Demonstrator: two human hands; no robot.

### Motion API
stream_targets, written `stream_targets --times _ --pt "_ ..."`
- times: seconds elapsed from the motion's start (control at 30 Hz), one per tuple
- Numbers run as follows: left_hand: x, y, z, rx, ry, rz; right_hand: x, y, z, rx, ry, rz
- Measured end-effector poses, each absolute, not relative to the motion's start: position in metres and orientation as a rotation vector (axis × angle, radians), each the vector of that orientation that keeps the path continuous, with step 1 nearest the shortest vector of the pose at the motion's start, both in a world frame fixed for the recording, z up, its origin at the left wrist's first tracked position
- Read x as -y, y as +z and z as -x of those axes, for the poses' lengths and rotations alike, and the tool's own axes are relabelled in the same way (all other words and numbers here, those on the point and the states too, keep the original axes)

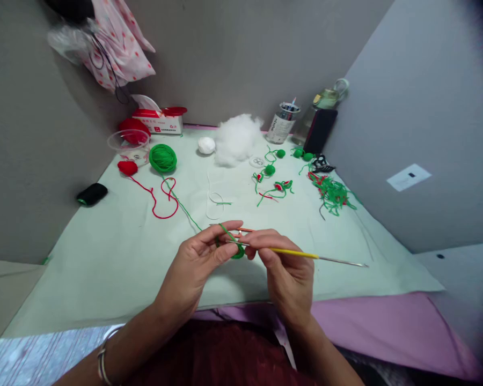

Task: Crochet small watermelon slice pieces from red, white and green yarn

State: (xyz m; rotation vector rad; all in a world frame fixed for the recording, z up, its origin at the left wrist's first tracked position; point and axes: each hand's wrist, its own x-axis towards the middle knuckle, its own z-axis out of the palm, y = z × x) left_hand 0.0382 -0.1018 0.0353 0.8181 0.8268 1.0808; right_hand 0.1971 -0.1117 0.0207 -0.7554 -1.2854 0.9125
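My left hand (197,262) pinches a small green crochet piece (237,251), with green yarn looped over its raised index finger. My right hand (287,268) is closed on a yellow-handled crochet hook (293,252), whose far metal tip points right. The hook's other end meets the green piece between both hands. A thin orange item (245,230) lies behind the fingertips, partly hidden. From the left hand, green yarn runs back toward a green yarn ball (163,158).
At the back stand a tissue box (165,124), white stuffing (237,140), a pen jar (282,124) and a bottle with a dark phone (321,130). Red yarn (127,168) and a black spool (92,194) lie left; green scraps (334,194) lie right.
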Motion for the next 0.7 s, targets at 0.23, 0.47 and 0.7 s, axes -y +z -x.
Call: stream_targets --times 0.23,0.47,0.7 --pt "0.1009 0.0345 -0.0371 -0.847 1.069 -0.814 0.1112 0.0166 -0.1962 1.111 1.060 0.719" --pt "0.1021 0.0329 -0.0356 -0.856 1.057 -0.812 0.1127 0.0205 -0.1963 1.085 1.087 0.683" --pt "0.1032 0.0336 -0.0349 -0.864 1.094 -0.848 0.1184 0.0215 -0.1995 1.292 0.832 0.716"
